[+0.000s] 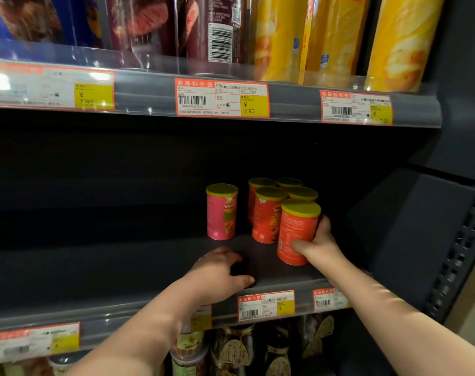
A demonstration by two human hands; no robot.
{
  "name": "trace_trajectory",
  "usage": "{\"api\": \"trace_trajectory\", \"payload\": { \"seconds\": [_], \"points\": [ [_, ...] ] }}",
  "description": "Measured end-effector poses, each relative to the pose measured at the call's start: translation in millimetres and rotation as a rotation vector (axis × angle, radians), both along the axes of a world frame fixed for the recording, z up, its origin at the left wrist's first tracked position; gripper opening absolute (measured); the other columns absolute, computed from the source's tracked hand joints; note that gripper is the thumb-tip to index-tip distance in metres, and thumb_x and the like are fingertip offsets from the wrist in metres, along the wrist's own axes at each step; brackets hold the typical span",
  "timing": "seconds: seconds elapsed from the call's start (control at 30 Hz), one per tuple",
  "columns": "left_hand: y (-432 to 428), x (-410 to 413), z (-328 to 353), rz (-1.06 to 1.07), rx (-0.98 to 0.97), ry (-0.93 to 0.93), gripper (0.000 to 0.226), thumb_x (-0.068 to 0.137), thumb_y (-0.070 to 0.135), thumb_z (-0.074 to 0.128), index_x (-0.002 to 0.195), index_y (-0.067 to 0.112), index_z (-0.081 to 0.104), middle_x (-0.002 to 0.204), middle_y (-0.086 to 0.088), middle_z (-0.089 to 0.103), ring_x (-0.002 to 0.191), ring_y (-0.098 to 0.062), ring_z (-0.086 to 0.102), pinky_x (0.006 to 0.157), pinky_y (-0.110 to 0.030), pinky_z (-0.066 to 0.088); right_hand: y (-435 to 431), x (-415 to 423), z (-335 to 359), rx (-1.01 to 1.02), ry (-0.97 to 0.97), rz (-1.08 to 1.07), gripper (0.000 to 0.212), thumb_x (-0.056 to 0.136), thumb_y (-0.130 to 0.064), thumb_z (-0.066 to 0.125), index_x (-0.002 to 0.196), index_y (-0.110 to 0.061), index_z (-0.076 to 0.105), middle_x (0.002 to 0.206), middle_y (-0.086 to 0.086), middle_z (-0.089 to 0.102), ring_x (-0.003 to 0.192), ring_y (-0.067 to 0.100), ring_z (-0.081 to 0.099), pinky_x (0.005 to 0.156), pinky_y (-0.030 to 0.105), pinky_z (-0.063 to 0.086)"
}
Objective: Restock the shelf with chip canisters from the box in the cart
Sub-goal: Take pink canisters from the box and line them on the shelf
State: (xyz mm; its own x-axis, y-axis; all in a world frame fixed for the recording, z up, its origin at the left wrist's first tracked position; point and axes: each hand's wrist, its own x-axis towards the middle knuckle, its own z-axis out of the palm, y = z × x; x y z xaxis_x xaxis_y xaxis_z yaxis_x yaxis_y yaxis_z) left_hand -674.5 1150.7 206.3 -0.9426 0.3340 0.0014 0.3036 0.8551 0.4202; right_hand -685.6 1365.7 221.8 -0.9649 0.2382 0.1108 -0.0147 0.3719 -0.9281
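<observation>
The step in hand is placing: the right hand [316, 241] is clamped on an orange canister [297, 232], thumb across its front and fingers wrapped round the far side, at the front right of the middle shelf [95, 270]. The canister stands at the 5 o'clock corner of a cluster of orange canisters [269, 215] and sits just beside the nearest of them. Whether its base already rests on the shelf cannot be told. A pink canister [221, 211] stands apart at the cluster's 9 o'clock.

The left hand [220, 272] lies palm down on the shelf's front edge, at about 8 o'clock from the held canister. Its fingers are loosely curved and hold nothing.

The held canister's long axis runs close to vertical, yellow lid toward 12 o'clock and base toward 6. Its printed back panel faces the viewer, while its neighbours show their logos.

The next move probably calls for seating it flat, turning the logo outward, then letting go without nudging the cluster. After that the person would likely return to the box in the cart, which is out of view. Much of the shelf toward 9 o'clock looks bare, so restocking seems at an early stage.
</observation>
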Motion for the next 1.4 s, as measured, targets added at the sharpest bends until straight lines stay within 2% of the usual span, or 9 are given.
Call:
{"api": "trace_trajectory", "payload": {
  "seconds": [0.2,0.33,0.6,0.73,0.87,1.0,1.13,1.27,1.4],
  "points": [
    [0.2,1.0,0.4,0.006,0.006,0.003,0.062,0.088,0.05,0.057,0.141,0.024,0.043,0.146,0.003,0.035,0.133,-0.016,0.037,0.109,-0.031,0.035,0.9,-2.0,-2.9,-0.003,0.033,-0.048,0.108,0.071,-0.015,0.083,0.15,-0.018,0.009,0.144,0.012,0.039,0.131,0.032,0.042,0.105,0.045,0.036],
    [0.6,0.9,1.4,0.016,0.008,0.003,0.06,0.087,0.051,0.057,0.14,0.026,0.043,0.146,0.004,0.036,0.132,-0.015,0.037,0.108,-0.03,0.035,4.6,-4.7,-4.4,-0.047,0.021,-0.014,0.091,0.082,-0.007,0.07,0.15,-0.018,0.011,0.141,0.014,0.043,0.128,0.033,0.045,0.103,0.044,0.037],
    [0.6,2.2,1.4,0.023,0.017,0.004,0.059,0.087,0.05,0.058,0.139,0.025,0.045,0.144,0.004,0.037,0.131,-0.015,0.038,0.108,-0.029,0.035,7.0,-10.2,-6.4,-0.055,0.041,-0.036,0.095,0.08,-0.004,0.071,0.15,-0.018,0.008,0.14,0.015,0.043,0.127,0.034,0.045,0.101,0.042,0.038],
    [0.5,2.5,1.6,0.021,0.018,0.006,0.059,0.087,0.049,0.059,0.139,0.025,0.045,0.144,0.004,0.037,0.131,-0.015,0.038,0.108,-0.029,0.034,7.0,-12.9,-9.4,-0.055,0.078,-0.1,0.108,0.07,-0.016,0.083,0.15,-0.021,0.01,0.14,0.013,0.043,0.125,0.033,0.047,0.101,0.046,0.041],
    [0.2,3.1,1.7,0.018,0.024,0.008,0.059,0.087,0.049,0.058,0.139,0.025,0.045,0.144,0.005,0.037,0.131,-0.014,0.038,0.108,-0.029,0.035,14.6,-14.3,-9.8,-0.115,0.085,-0.051,0.092,0.081,-0.003,0.069,0.15,-0.021,0.01,0.14,0.014,0.043,0.125,0.034,0.046,0.094,0.038,0.039],
    [-0.2,2.5,1.1,0.014,0.027,0.012,0.058,0.087,0.049,0.058,0.138,0.024,0.046,0.143,0.005,0.038,0.13,-0.014,0.039,0.107,-0.029,0.035,16.7,-13.3,-9.8,-0.071,0.123,-0.117,0.105,0.071,-0.016,0.082,0.149,-0.02,0.013,0.145,0.013,0.038,0.129,0.032,0.044,0.101,0.044,0.04],
    [-0.7,1.8,0.3,0.012,0.026,0.017,0.058,0.087,0.05,0.058,0.138,0.025,0.046,0.143,0.006,0.038,0.13,-0.014,0.039,0.107,-0.029,0.036,18.3,-8.5,-7.4,-0.059,0.137,-0.056,0.096,0.079,-0.004,0.072,0.15,-0.022,0.011,0.145,0.013,0.039,0.127,0.029,0.045,0.096,0.035,0.039],
    [0.1,1.2,0.5,0.01,0.015,0.025,0.058,0.088,0.05,0.058,0.139,0.025,0.045,0.143,0.005,0.038,0.13,-0.014,0.039,0.106,-0.028,0.036,20.7,-7.7,17.9,0.173,0.224,-0.136,0.108,0.062,-0.041,0.083,0.148,-0.02,0.022,0.147,0.011,0.033,0.133,0.029,0.037,0.104,0.04,0.037],
    [-0.1,1.1,0.2,0.01,0.015,0.025,0.058,0.087,0.051,0.057,0.139,0.025,0.046,0.143,0.005,0.038,0.129,-0.015,0.04,0.106,-0.029,0.037,20.5,-12.0,43.1,0.404,0.129,-0.085,0.074,0.075,-0.033,0.078,0.139,-0.017,0.043,0.14,0.013,0.039,0.128,0.031,0.042,0.098,0.037,0.042]
  ]
}}
